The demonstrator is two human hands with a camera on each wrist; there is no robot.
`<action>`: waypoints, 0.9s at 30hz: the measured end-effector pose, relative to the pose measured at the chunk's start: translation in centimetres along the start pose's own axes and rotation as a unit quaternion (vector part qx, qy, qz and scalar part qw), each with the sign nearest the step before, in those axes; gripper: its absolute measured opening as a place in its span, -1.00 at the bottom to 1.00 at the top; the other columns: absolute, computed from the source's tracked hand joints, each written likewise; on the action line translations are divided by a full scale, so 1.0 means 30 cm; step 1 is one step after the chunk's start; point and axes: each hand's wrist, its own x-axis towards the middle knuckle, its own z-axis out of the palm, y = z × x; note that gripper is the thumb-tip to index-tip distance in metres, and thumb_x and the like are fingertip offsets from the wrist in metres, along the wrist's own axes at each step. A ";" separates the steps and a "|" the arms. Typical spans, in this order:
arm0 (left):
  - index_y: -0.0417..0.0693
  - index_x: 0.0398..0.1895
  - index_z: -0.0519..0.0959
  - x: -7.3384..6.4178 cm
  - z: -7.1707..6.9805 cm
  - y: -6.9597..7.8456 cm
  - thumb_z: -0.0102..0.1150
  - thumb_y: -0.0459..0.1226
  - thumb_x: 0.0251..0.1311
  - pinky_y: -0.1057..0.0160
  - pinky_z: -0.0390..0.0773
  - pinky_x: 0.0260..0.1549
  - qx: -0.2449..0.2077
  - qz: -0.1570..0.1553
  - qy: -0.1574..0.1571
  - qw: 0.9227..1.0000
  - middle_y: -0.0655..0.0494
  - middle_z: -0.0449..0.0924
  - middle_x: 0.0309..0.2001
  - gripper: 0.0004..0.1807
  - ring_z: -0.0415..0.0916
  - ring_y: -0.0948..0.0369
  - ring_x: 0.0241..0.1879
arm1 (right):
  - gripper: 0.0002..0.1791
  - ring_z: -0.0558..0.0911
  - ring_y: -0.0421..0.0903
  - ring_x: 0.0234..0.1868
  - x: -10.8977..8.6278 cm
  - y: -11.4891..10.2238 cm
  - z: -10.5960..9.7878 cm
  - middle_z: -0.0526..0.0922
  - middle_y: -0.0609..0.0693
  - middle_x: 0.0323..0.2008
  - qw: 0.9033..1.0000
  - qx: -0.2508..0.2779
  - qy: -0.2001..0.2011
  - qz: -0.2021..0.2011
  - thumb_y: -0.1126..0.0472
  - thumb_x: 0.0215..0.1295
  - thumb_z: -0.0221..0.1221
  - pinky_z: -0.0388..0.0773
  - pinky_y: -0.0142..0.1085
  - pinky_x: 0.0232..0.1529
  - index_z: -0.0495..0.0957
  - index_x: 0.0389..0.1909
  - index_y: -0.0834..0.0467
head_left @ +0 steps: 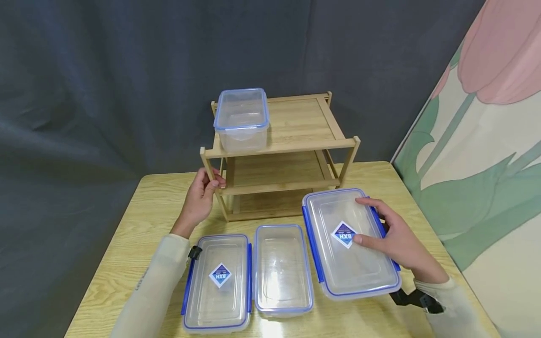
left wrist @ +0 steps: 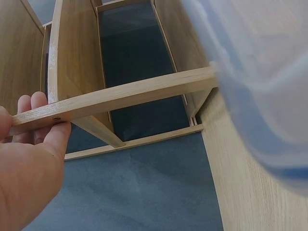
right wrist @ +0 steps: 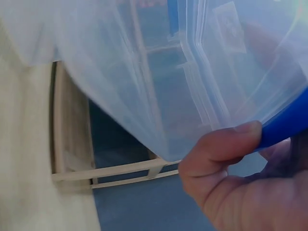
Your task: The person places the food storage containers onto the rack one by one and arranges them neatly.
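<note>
My left hand (head_left: 198,202) grips the front left post of a three-tier wooden rack (head_left: 296,147). In the left wrist view, that hand's thumb and fingers (left wrist: 57,139) lie around the post. On the right, my right hand (head_left: 397,237) holds a clear plastic food container (head_left: 351,270) by its right side, thumb over the lid. This container has blue side clips and a diamond-shaped label, and it is tilted in front of the rack's right side. The right wrist view shows the thumb (right wrist: 226,144) against its edge, beside a blue clip.
Another labelled food container (head_left: 215,300) with blue clips lies on the wooden table (head_left: 139,225). Beside it sits a clear container (head_left: 282,272) without clips. A deeper clear container (head_left: 243,139) stands on the rack's top left. A dark curtain (head_left: 169,84) hangs behind.
</note>
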 end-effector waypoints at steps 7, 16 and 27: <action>-0.36 0.32 0.32 0.003 -0.012 -0.002 -0.16 -0.30 0.68 0.27 0.65 0.13 0.000 0.005 -0.004 1.000 -0.22 0.59 0.05 -0.66 0.63 -0.11 0.08 | -0.08 0.64 -0.05 -0.15 0.014 -0.070 -0.027 0.42 0.23 0.17 1.000 0.004 0.012 -0.013 0.31 0.29 0.44 0.78 -0.18 -0.42 0.23 0.60 -0.06; -0.39 0.31 0.32 0.012 -0.014 -0.005 -0.14 -0.36 0.66 0.34 0.65 0.12 -0.031 0.006 -0.009 0.999 -0.28 0.58 0.07 -0.68 0.63 -0.05 0.06 | -0.08 0.70 -0.08 -0.16 0.029 -0.166 -0.073 0.49 -0.07 0.06 0.998 0.020 0.024 -0.055 0.44 0.29 0.36 0.78 -0.11 -0.45 0.24 0.60 -0.09; -0.39 0.31 0.32 0.009 -0.013 -0.007 -0.15 -0.32 0.67 0.35 0.65 0.12 -0.022 0.006 -0.010 1.000 -0.26 0.59 0.07 -0.66 0.64 -0.10 0.09 | -0.12 0.75 -0.06 -0.17 0.069 -0.261 -0.116 0.54 -0.01 0.07 0.996 0.059 0.016 -0.058 0.47 0.34 0.28 0.79 -0.09 -0.43 0.25 0.59 -0.13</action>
